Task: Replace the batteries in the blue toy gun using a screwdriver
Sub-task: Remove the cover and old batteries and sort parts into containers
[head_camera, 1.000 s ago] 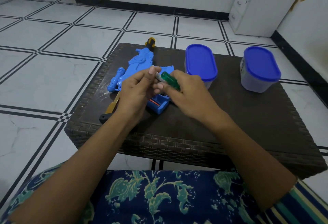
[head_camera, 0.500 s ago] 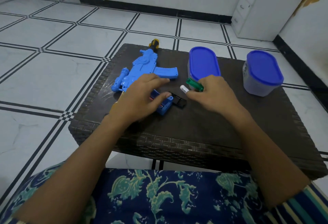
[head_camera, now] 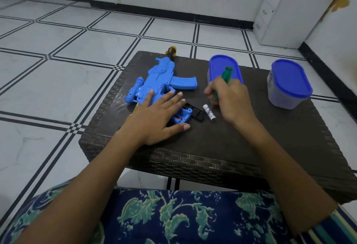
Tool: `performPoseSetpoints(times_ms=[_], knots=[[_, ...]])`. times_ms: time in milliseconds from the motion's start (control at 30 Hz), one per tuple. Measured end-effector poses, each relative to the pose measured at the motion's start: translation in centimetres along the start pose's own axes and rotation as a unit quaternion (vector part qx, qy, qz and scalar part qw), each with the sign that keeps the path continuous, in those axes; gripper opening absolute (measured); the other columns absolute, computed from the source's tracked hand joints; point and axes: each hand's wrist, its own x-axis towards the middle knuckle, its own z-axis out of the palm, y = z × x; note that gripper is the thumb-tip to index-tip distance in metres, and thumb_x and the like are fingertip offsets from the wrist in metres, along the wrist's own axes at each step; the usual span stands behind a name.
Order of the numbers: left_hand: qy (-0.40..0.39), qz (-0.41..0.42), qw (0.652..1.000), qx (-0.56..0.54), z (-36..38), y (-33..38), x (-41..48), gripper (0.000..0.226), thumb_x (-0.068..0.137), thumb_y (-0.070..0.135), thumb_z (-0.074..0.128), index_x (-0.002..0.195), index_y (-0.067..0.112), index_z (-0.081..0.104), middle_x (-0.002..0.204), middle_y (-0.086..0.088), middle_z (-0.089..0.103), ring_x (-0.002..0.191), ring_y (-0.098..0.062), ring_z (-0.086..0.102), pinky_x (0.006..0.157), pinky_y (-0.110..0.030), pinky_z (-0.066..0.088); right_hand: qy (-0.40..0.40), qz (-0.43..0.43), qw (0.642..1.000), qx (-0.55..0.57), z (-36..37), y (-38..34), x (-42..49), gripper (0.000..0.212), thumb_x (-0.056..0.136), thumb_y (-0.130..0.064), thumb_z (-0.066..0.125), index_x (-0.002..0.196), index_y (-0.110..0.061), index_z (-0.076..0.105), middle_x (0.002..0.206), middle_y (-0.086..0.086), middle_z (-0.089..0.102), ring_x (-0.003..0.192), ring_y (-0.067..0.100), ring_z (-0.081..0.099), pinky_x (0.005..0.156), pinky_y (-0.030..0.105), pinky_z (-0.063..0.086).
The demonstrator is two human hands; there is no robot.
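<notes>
My arms are bare. I wear dark blue cloth (head_camera: 173, 216) with green leaf shapes. My right sleeve (head_camera: 334, 226) has blue, green and yellow stripes.

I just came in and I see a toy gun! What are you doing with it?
A person is changing the batteries in the blue toy gun on the dark table. Their left hand lies flat on the gun's grip end, where the battery compartment is open and a black cover lies beside it. The right hand holds a green screwdriver. One white battery lies loose on the table between the hands.
</notes>
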Motion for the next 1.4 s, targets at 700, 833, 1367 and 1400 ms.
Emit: performPoseSetpoints(times_ms=[700,833,1367,1400], knots=[[-0.004,0.009,1.000,0.012,0.2,0.3,0.3,0.084,0.082,0.074,0.000,0.152,0.027,0.000,0.159,0.010,-0.006,0.144,-0.005,-0.013,0.119,-0.039,-0.005,-0.022,-0.044,0.995,0.086,2.5,-0.1,-0.5,0.032,0.090,-0.009,0.052,0.059,-0.004,0.058,0.041,-0.006,0.049,0.045,0.006,0.045,0.047,0.021,0.038],[-0.001,0.012,1.000,0.007,0.2,0.3,0.3,0.087,0.080,0.074,-0.001,0.152,0.026,0.004,0.159,0.010,-0.002,0.144,-0.005,-0.011,0.119,-0.037,-0.004,-0.036,-0.023,0.995,0.093,2.5,-0.1,-0.4,0.033,0.091,-0.010,0.051,0.058,-0.008,0.058,0.039,-0.005,0.048,0.042,0.006,0.047,0.044,0.017,0.039],[0.011,0.012,1.000,-0.006,0.2,0.2,0.3,0.085,0.081,0.074,0.005,0.152,0.027,0.010,0.159,0.009,0.006,0.145,-0.006,-0.005,0.119,-0.038,-0.002,-0.018,-0.090,0.994,0.065,3.3,-0.3,-0.9,0.033,0.087,-0.013,0.051,0.065,0.011,0.055,0.044,0.010,0.047,0.048,0.024,0.044,0.049,0.042,0.042],[0.012,0.012,1.000,-0.008,0.2,0.2,0.3,0.085,0.081,0.074,0.005,0.152,0.026,0.011,0.159,0.009,0.007,0.145,-0.006,-0.005,0.119,-0.038,-0.002,-0.018,-0.104,0.993,0.060,3.4,-0.4,-0.9,0.034,0.086,-0.015,0.050,0.066,0.013,0.054,0.049,0.020,0.048,0.049,0.031,0.044,0.049,0.044,0.042]])
